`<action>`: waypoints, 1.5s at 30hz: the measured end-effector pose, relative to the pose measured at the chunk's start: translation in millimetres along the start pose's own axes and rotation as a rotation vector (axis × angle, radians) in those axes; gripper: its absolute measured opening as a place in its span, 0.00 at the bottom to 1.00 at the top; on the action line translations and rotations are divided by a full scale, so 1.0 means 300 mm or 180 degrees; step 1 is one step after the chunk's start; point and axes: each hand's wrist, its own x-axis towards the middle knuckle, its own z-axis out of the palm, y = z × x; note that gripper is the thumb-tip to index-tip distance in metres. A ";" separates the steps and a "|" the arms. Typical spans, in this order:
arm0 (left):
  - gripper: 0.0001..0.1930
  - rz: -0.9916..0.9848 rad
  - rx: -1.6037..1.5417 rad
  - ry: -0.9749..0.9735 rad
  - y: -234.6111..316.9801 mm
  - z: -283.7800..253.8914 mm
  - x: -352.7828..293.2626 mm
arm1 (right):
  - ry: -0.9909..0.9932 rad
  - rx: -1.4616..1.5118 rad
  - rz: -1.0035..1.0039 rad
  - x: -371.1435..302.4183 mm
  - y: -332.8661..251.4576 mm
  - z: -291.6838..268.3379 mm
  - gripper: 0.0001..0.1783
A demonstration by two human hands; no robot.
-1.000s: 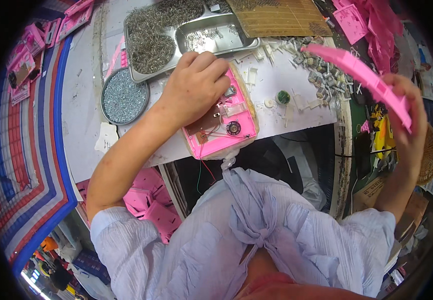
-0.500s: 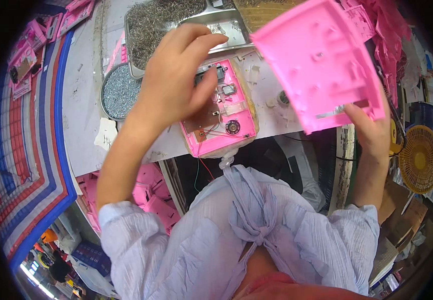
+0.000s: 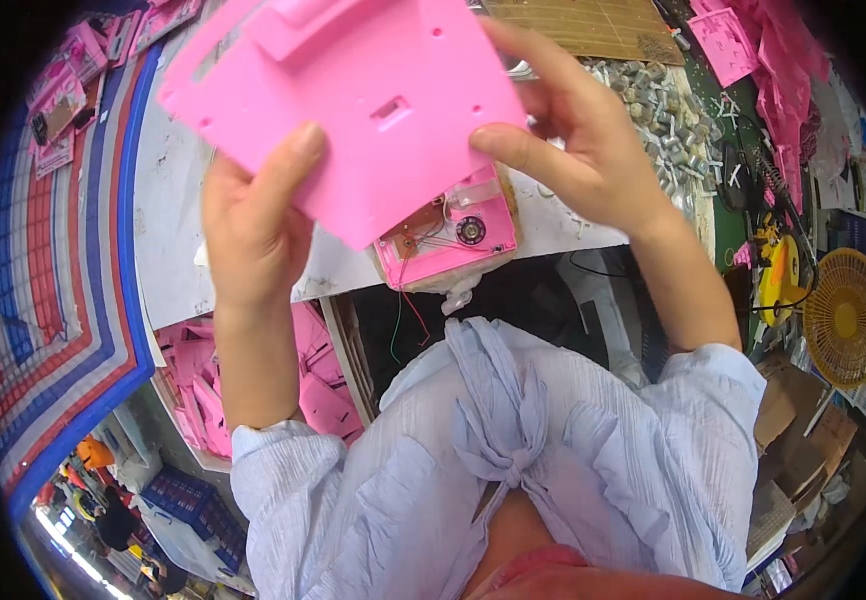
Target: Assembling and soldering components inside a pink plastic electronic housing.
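Left hand is partly closed on the lower left edge of a pink panel, thumb on the visible face, fingers largely hidden; right hand, half-curled, holds its right edge. The panel is tilted between both hands, partly covering a pink housing with a round black speaker.

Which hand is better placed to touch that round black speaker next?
Probably the right hand: it appears nearer the round black speaker in the open pink plastic case. The left hand sits farther away; both hold the pink plastic panel.
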 end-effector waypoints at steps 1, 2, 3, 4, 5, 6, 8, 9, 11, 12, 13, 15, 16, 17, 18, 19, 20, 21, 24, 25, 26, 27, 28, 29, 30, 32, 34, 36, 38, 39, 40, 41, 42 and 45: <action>0.18 -0.0196 0.0057 -0.0105 -0.033 -0.019 0.003 | 0.0077 0.0327 -0.0003 -0.037 0.066 0.019 0.28; 0.18 -0.0394 0.0113 -0.0220 -0.062 -0.032 0.003 | 0.0165 0.0653 -0.0004 -0.069 0.110 0.027 0.34; 0.22 -0.0102 0.0418 -0.0347 -0.091 0.001 -0.022 | 0.0446 0.1076 0.0030 -0.094 0.120 0.031 0.34; 0.27 -0.0018 0.0774 -0.0285 -0.133 0.005 -0.054 | 0.0640 0.1176 0.0139 -0.129 0.142 0.011 0.34; 0.29 0.0096 0.1737 -0.0579 -0.160 0.004 -0.080 | 0.0837 0.1274 0.0250 -0.168 0.169 -0.021 0.34; 0.32 0.0206 0.2655 -0.0907 -0.191 0.009 -0.093 | 0.1197 0.1369 0.0290 -0.210 0.188 -0.043 0.33; 0.32 0.0871 0.3346 -0.0867 -0.255 0.058 -0.117 | 0.1654 0.1489 0.0287 -0.276 0.220 -0.082 0.34; 0.32 0.1220 0.3681 -0.0871 -0.275 0.088 -0.118 | 0.1794 0.1500 0.0250 -0.310 0.231 -0.103 0.34; 0.32 0.1360 0.3904 -0.0824 -0.296 0.126 -0.101 | 0.1931 0.1502 0.0217 -0.353 0.236 -0.125 0.34; 0.32 0.1441 0.4029 -0.0806 -0.302 0.140 -0.090 | 0.1940 0.1505 0.0211 -0.367 0.238 -0.133 0.34; 0.32 0.1376 0.4167 -0.0870 -0.304 0.152 -0.081 | 0.1944 0.1508 0.0205 -0.377 0.237 -0.136 0.34; 0.32 0.1240 0.4445 -0.0995 -0.306 0.169 -0.069 | 0.2049 0.1440 0.0308 -0.377 0.215 -0.123 0.35; 0.33 0.1278 0.4498 -0.0995 -0.310 0.174 -0.064 | 0.2099 0.1407 0.0362 -0.373 0.208 -0.116 0.35; 0.33 0.1313 0.4552 -0.0991 -0.315 0.177 -0.061 | 0.2016 0.1415 0.0361 -0.369 0.210 -0.113 0.35; 0.33 0.1343 0.4596 -0.0999 -0.320 0.179 -0.061 | 0.1943 0.1417 0.0372 -0.369 0.214 -0.109 0.35; 0.32 0.1341 0.4635 -0.1018 -0.316 0.179 -0.062 | 0.1867 0.1420 0.0383 -0.368 0.219 -0.103 0.35; 0.31 0.1336 0.4675 -0.1034 -0.307 0.176 -0.062 | 0.1756 0.1517 0.0382 -0.365 0.231 -0.095 0.35; 0.31 0.1337 0.4720 -0.1041 -0.301 0.171 -0.063 | 0.1638 0.1615 0.0372 -0.361 0.251 -0.087 0.35; 0.25 0.1717 0.4405 -0.0823 -0.301 0.127 -0.074 | 0.1538 0.1847 0.0598 -0.351 0.286 -0.016 0.33; 0.25 0.1133 0.3469 -0.0585 -0.301 0.112 -0.091 | 0.1472 0.1903 0.0657 -0.352 0.293 0.014 0.33; 0.25 0.0559 0.2527 -0.0346 -0.296 0.094 -0.123 | 0.1401 0.1960 0.0716 -0.348 0.301 0.046 0.33; 0.26 -0.0006 0.1565 -0.0133 -0.288 0.084 -0.144 | 0.1286 0.1971 0.0773 -0.342 0.308 0.075 0.32; 0.27 -0.0171 0.1088 -0.0049 -0.282 0.073 -0.159 | 0.1158 0.1986 0.0824 -0.333 0.322 0.105 0.32; 0.28 -0.0338 0.0610 0.0034 -0.276 0.061 -0.171 | 0.1018 0.1330 0.0731 -0.321 0.338 0.134 0.32; 0.29 -0.0350 0.0657 0.0087 -0.274 0.044 -0.174 | 0.0848 0.0672 0.0637 -0.303 0.352 0.158 0.33; 0.32 -0.0238 0.1273 0.0117 -0.280 0.005 -0.177 | 0.0559 -0.0498 0.0540 -0.280 0.342 0.166 0.34; 0.36 0.0030 0.2419 0.0103 -0.295 -0.034 -0.182 | 0.0295 -0.1511 0.0529 -0.259 0.300 0.157 0.36; 0.36 0.0042 0.2549 0.0207 -0.286 -0.045 -0.181 | 0.0251 -0.1517 0.0379 -0.258 0.298 0.166 0.34; 0.35 -0.0093 0.2682 0.0230 -0.281 -0.052 -0.175 | 0.0242 -0.1378 0.0354 -0.263 0.301 0.167 0.33; 0.35 -0.0031 0.2763 0.0206 -0.281 -0.051 -0.176 | 0.0259 -0.1253 0.0383 -0.269 0.307 0.167 0.33; 0.34 0.0030 0.2845 0.0180 -0.282 -0.048 -0.176 | 0.0277 -0.1127 0.0415 -0.277 0.315 0.167 0.33; 0.34 0.0091 0.2927 0.0152 -0.286 -0.045 -0.177 | 0.0332 -0.0950 0.0353 -0.285 0.330 0.167 0.32; 0.34 0.0164 0.2859 0.0172 -0.291 -0.046 -0.182 | 0.0387 -0.0759 0.0285 -0.291 0.346 0.168 0.31; 0.34 0.0354 0.2646 0.0250 -0.325 -0.051 -0.192 | 0.0423 -0.0490 0.0209 -0.279 0.337 0.160 0.30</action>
